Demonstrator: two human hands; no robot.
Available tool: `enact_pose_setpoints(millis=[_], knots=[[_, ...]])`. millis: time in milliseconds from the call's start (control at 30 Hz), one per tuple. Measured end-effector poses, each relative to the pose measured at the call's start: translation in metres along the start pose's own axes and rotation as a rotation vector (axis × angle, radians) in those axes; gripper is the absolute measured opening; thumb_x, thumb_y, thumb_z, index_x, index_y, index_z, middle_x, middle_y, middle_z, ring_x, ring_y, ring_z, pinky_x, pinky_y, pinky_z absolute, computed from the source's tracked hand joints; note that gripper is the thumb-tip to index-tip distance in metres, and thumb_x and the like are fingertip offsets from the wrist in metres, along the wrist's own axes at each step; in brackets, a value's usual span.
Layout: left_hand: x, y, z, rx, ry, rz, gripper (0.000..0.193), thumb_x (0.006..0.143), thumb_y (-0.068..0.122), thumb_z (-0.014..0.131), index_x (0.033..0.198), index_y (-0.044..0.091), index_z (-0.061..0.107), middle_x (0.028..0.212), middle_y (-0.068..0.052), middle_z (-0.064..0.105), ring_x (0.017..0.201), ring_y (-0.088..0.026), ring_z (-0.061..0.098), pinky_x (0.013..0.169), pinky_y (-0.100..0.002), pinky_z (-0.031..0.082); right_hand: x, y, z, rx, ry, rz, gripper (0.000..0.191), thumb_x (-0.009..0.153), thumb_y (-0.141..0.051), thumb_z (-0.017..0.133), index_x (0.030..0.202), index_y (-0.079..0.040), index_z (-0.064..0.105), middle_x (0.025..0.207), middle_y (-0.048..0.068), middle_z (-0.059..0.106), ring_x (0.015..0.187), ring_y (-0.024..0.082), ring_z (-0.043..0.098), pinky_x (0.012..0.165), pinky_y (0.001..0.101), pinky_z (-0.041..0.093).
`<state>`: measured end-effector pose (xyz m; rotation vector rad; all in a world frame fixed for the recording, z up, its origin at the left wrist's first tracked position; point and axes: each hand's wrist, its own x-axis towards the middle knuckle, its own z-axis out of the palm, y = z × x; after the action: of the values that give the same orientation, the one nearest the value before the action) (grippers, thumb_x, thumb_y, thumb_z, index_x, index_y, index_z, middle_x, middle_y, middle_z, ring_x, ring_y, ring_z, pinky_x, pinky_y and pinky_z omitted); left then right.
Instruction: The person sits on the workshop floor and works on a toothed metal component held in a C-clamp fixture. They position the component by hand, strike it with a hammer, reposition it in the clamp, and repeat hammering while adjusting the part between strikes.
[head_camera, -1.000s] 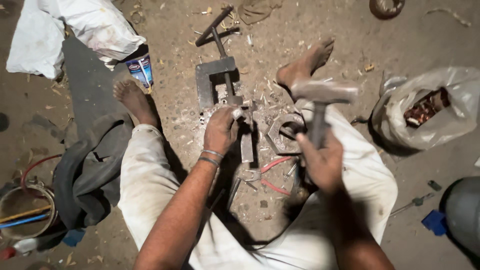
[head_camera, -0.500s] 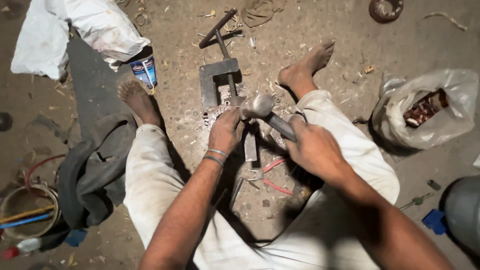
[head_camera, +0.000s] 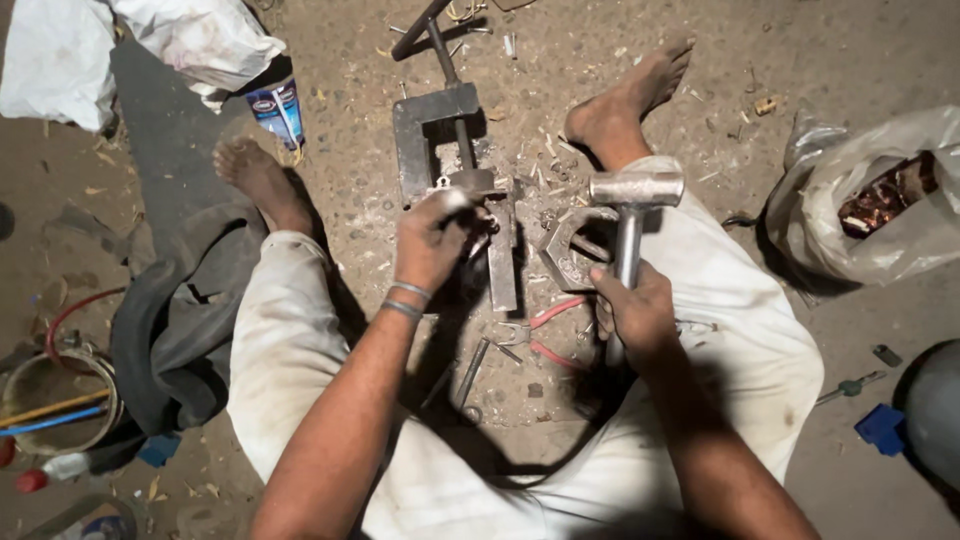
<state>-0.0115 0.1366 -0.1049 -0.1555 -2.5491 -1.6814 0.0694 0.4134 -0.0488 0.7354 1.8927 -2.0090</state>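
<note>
Right hand (head_camera: 640, 315): fingers wrapped round the shaft of the hammer (head_camera: 632, 205), whose head is now lifted upright above the right knee; half a second ago it lay down against the work, so a blow has landed and the tool is re-cocked. Left hand (head_camera: 432, 240): fingers pinched on a small metal piece (head_camera: 457, 198) at the screw vise (head_camera: 450, 130) on the floor, position unchanged. Red-handled pliers (head_camera: 550, 330) lie between the legs. Further right, a plastic bag (head_camera: 880, 215).

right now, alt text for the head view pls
A person seated on a dirt floor grips a hammer in the right hand while the left hand steadies something small at a metal vise; red-handled pliers lie between their legs.
</note>
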Motion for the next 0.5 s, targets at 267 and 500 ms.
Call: enact_pose_setpoints(millis=[267,500], knots=[[-0.015,-0.009,0.028,0.281,0.120,0.285,0.028,0.083,0.002,0.075,0.110,0.002,0.070,0.114,-0.020,0.070,0.105,-0.041,0.070,0.094,-0.042,0.058,-0.015,0.004,0.027,-0.057,-0.089,-0.098,0.018,0.094,-0.014,0.070,0.089,-0.002,0.057,0.059,0.006,0.055,0.041,0.013,0.049,0.037,0.0298,0.040],[-0.010,0.013,0.013,0.081,0.138,0.188,0.027,0.080,0.000,0.077,0.107,0.005,0.072,0.108,-0.013,0.075,0.101,-0.031,0.075,0.090,-0.037,0.060,-0.008,0.023,0.048,-0.375,-0.359,-0.389,0.024,0.097,-0.017,0.075,0.112,0.000,0.066,0.077,0.003,0.065,0.063,0.005,0.058,0.052,0.0233,0.050]])
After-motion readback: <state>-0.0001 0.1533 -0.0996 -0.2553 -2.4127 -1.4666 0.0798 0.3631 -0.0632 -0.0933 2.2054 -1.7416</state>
